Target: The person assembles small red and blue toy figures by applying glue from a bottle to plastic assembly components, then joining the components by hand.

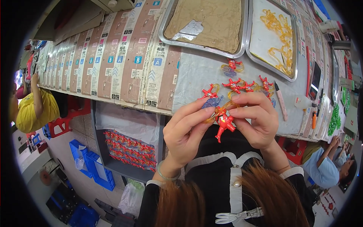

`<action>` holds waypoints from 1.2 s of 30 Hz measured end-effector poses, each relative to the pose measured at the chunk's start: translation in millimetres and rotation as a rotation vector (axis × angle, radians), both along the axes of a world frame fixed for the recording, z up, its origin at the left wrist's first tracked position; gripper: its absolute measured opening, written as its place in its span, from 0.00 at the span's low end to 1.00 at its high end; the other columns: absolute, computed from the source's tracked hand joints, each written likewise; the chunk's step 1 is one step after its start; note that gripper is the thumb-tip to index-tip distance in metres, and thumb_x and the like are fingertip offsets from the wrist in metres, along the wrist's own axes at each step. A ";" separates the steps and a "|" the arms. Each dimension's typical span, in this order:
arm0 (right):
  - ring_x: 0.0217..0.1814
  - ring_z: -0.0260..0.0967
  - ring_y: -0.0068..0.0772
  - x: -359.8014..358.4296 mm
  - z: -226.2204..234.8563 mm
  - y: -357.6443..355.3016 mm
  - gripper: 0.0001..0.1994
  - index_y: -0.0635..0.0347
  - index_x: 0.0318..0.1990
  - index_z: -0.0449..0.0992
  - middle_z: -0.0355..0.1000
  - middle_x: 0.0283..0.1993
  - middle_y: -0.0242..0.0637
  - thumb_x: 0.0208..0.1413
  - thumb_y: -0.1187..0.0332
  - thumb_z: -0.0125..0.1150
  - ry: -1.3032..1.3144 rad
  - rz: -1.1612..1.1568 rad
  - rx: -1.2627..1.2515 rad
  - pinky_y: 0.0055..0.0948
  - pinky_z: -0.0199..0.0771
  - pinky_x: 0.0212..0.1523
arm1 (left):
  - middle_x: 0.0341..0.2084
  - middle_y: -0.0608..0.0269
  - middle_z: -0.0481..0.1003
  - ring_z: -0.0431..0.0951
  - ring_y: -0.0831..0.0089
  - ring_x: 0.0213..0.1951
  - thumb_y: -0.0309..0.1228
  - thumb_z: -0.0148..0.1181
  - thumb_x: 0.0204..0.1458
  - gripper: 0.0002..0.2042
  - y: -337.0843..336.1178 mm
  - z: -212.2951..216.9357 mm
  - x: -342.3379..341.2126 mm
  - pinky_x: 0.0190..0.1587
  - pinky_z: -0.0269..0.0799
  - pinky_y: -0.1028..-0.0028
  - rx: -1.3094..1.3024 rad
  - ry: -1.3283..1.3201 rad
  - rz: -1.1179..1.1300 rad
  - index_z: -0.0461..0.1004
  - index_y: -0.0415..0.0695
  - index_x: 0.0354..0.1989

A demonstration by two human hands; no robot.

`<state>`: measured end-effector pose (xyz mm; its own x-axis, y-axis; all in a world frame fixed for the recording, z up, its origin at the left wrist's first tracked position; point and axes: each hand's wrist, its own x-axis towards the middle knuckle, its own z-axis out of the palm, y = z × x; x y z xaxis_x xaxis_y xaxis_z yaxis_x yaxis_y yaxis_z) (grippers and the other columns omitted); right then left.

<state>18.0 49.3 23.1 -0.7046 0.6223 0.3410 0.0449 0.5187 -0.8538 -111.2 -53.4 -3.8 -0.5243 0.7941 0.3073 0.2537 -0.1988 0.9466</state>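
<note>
In front of my chest, I hold a small red toy figure (224, 122) between both hands. A translucent amber plastic piece (222, 109) loops over its upper end. The fingertips of my left hand (185, 130) pinch the amber piece at its left side. My right hand (259, 123) is closed on the figure and the loop from the other side. Just beyond my fingers lie several like red figures (234, 85) with amber and bluish translucent parts. One bluish translucent piece (213, 101) shows right behind my left fingertips.
Two metal trays stand at the back: one brown-lined (244, 38), one holding amber loops (279, 28). A pen (280, 100), a phone (315, 81) and an orange-handled tool (314, 120) lie right. Below left, a grey bin (99, 145) holds rows of figures. Other people sit at both sides.
</note>
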 end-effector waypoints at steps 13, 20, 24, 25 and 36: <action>0.37 0.64 0.26 -7.3 -13.9 -11.1 0.09 0.66 0.31 0.69 0.64 0.37 0.39 0.39 0.82 0.53 0.108 -0.016 -0.489 0.20 0.63 0.38 | 0.45 0.52 0.65 0.67 0.63 0.44 0.25 0.61 0.36 0.20 -7.1 4.6 -9.8 0.44 0.64 0.74 -0.027 -0.036 -0.093 0.68 0.39 0.42; 0.39 0.63 0.25 -39.7 -17.8 -39.7 0.11 0.68 0.37 0.65 0.62 0.40 0.38 0.42 0.82 0.49 0.084 0.143 -0.919 0.19 0.62 0.38 | 0.42 0.54 0.67 0.70 0.63 0.41 0.26 0.62 0.35 0.24 -51.4 -9.1 -22.1 0.42 0.66 0.71 -0.030 0.089 0.033 0.64 0.38 0.45; 0.38 0.63 0.26 -55.3 -8.3 -48.8 0.17 0.67 0.45 0.60 0.62 0.43 0.40 0.43 0.80 0.49 0.008 0.118 -0.942 0.22 0.62 0.40 | 0.24 0.61 0.69 0.69 0.81 0.21 0.29 0.53 0.45 0.15 -102.6 -27.0 -82.1 0.21 0.65 0.85 0.048 -0.561 0.638 0.62 0.41 0.43; 0.38 0.63 0.26 -51.2 -13.4 -44.8 0.19 0.66 0.46 0.59 0.62 0.44 0.40 0.44 0.79 0.49 0.023 0.104 -0.887 0.23 0.62 0.41 | 0.23 0.61 0.69 0.69 0.81 0.20 0.31 0.52 0.47 0.15 -113.5 -35.7 -112.2 0.17 0.62 0.86 -0.042 -0.486 0.782 0.63 0.40 0.43; 0.36 0.62 0.25 -32.5 -15.8 -37.7 0.17 0.65 0.47 0.59 0.62 0.39 0.37 0.47 0.77 0.47 -0.001 -0.030 -0.847 0.23 0.60 0.39 | 0.16 0.59 0.70 0.67 0.74 0.12 0.33 0.54 0.44 0.14 -181.4 -239.1 -270.1 0.13 0.61 0.77 -0.526 -0.694 0.655 0.70 0.32 0.33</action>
